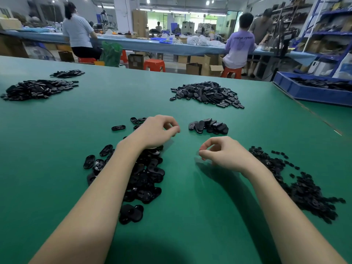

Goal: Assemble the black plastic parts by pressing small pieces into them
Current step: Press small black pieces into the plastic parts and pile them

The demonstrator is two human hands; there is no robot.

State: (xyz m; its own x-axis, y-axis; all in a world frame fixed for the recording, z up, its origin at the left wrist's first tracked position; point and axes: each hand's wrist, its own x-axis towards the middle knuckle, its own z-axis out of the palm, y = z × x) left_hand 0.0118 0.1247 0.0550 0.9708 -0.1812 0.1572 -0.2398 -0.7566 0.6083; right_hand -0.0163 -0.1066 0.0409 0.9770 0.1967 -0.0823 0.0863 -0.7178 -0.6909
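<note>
My left hand hovers over the green table with its fingers loosely curled, and I see nothing in it. My right hand hangs a little nearer to me, thumb and forefinger bent into an open ring with green showing through, and nothing visible is held. A heap of black oval parts lies under my left wrist and forearm. Smaller black pieces are spread to the right of my right forearm. A small stack of black ovals sits just beyond both hands.
A big pile of black parts lies further back, with two more piles at the far left. A blue bin of parts stands at the right edge. Loose ovals lie left of my left hand. People work at benches behind.
</note>
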